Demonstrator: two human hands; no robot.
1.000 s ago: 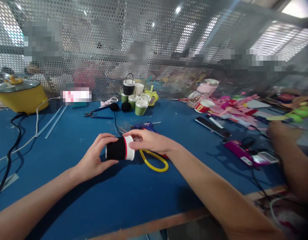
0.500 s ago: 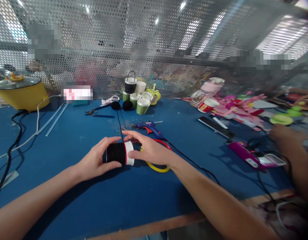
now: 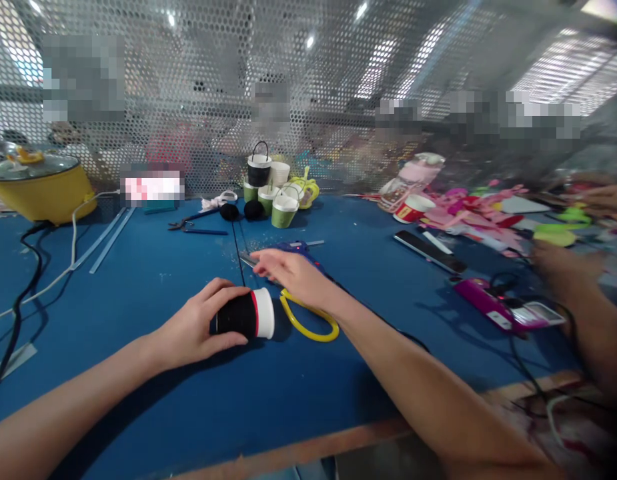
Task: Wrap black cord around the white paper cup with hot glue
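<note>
My left hand [image 3: 195, 323] is wrapped around a paper cup [image 3: 265, 313] lying on its side, its rim to the right. Black yarn covers most of the cup, with a red band by the white rim. From the cup a strand of the yarn [image 3: 238, 257] runs back to a black ball [image 3: 229, 212]. My right hand [image 3: 293, 277] is closed over the middle of a pair of scissors; the blade tips [image 3: 248, 260] show past its fingers, and the yellow handle [image 3: 308, 331] lies below the palm. Just behind that hand is a blue glue gun [image 3: 295, 247], partly covered.
Pliers [image 3: 188, 223], a second black ball [image 3: 254, 210] and several small wrapped cups [image 3: 284, 212] stand further back. At left is a yellow electric pot [image 3: 48, 193] with cords. To the right lie a phone [image 3: 428, 252], a purple device [image 3: 488, 303], pink pieces [image 3: 463, 210] and another person's arm [image 3: 568, 287].
My right hand has left the cup's rim and moved onto the scissors. My left hand still grips the cup, whose rim has turned slightly toward me.
</note>
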